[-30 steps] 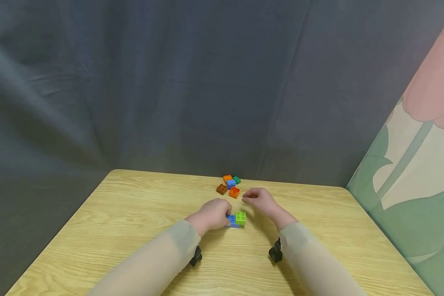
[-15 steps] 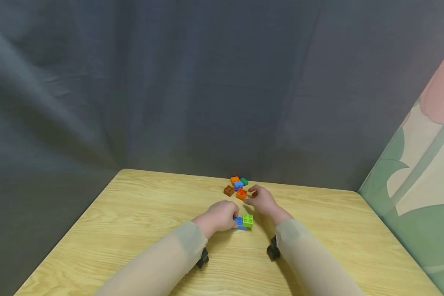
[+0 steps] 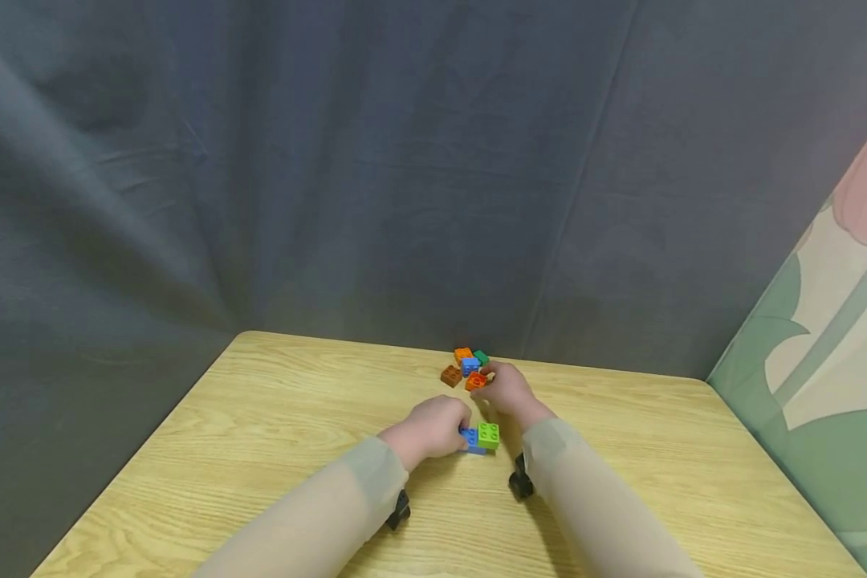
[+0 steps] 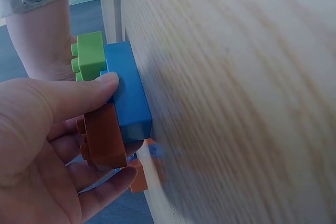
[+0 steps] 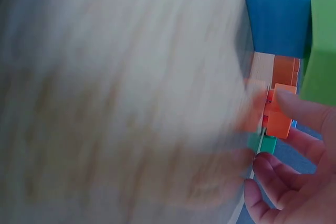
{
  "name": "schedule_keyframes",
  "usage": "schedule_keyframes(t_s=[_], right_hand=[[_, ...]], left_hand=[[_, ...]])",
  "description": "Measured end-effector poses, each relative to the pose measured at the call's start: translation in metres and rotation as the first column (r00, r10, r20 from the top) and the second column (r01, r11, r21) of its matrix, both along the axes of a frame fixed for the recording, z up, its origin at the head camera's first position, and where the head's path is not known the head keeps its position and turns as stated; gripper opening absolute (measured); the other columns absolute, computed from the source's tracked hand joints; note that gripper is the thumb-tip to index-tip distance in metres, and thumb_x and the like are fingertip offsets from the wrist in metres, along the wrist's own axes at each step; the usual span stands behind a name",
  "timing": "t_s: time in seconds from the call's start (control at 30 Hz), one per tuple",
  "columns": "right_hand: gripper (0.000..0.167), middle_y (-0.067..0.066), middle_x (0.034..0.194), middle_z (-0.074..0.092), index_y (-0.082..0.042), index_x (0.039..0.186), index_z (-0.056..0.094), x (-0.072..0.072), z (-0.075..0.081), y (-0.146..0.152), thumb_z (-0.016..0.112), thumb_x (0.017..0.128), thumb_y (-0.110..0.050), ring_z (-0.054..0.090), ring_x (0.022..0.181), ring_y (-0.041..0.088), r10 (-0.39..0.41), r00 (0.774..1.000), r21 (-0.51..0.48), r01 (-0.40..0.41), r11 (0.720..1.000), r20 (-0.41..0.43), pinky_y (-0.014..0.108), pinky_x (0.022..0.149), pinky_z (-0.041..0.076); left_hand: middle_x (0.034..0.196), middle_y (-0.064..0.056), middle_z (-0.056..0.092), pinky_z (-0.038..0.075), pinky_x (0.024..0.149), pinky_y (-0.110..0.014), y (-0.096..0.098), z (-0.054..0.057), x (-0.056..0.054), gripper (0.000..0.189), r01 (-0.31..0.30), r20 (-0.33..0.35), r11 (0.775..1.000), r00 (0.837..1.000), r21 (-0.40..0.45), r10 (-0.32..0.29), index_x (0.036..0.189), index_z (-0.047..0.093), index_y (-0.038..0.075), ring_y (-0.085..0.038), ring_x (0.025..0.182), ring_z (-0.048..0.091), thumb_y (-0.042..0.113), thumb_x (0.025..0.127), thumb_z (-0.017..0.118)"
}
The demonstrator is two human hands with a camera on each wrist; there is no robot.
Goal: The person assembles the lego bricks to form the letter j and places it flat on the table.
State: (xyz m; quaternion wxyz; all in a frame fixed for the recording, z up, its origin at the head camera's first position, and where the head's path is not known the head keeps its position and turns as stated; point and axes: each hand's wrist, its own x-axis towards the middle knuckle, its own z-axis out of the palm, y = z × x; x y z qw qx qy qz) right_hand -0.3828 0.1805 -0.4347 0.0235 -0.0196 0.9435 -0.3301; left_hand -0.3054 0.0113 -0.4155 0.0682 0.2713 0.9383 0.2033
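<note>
My left hand (image 3: 437, 425) grips a long blue brick (image 4: 128, 90) low at the table, thumb on its side. A lime green brick (image 3: 487, 435) sits on one end of it and a brown brick (image 4: 105, 136) on the other. The left hand hides that brown brick in the head view. Farther back, my right hand (image 3: 509, 389) pinches an orange-red brick (image 3: 476, 381) between thumb and fingers. This brick lies upside down, hollow side up; in the right wrist view its studs (image 5: 269, 96) face the table.
Close behind the orange-red brick lie a small blue brick (image 3: 470, 366), an orange brick (image 3: 463, 354), a dark green brick (image 3: 481, 357) and another brown brick (image 3: 451, 375). A dark curtain (image 3: 405, 201) hangs along the wooden table's (image 3: 318, 385) back edge.
My right hand has moved left to the orange-red brick, its fingers spreading and then closing about it. My left hand keeps its grip on the blue brick. The head view has shifted slightly.
</note>
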Motion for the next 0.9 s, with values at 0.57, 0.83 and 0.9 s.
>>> schedule_keyframes(t_s=[0.57,0.83,0.9], right_hand=[[0.034,0.012,0.096,0.061,0.003,0.106,0.061,0.012,0.007,0.019,0.080,0.079,-0.004,0.054,0.086,0.028,-0.071,0.997,-0.063,0.070,0.996,-0.018,0.040,0.080,0.047],[0.030,0.011,0.099,0.064,0.000,0.109,0.067,0.043,0.019,0.029,0.077,0.081,-0.002,0.057,0.089,0.027,0.044,0.989,-0.062,-0.053,0.997,-0.142,0.044,0.083,0.048],[0.028,0.012,0.101,0.064,-0.001,0.108,0.068,0.053,0.023,0.029,0.077,0.081,-0.002,0.058,0.092,0.029,0.071,0.983,-0.043,-0.079,0.996,-0.170,0.046,0.086,0.048]], left_hand=[[0.072,0.005,0.055,0.039,0.063,-0.028,-0.001,-0.001,0.000,0.018,-0.003,0.011,1.000,1.000,-0.004,0.003,0.076,0.064,0.015,-0.013,0.066,0.047,0.017,0.084,0.080],[0.069,0.005,0.051,0.038,0.064,-0.027,-0.003,-0.006,-0.004,0.022,0.032,-0.017,0.999,0.999,0.000,-0.032,0.074,0.059,0.016,-0.012,0.065,0.046,0.017,0.086,0.077],[0.069,0.005,0.051,0.038,0.065,-0.027,-0.004,-0.005,-0.003,0.023,0.045,-0.023,0.999,0.999,0.007,-0.044,0.074,0.058,0.016,-0.012,0.066,0.046,0.016,0.087,0.077]])
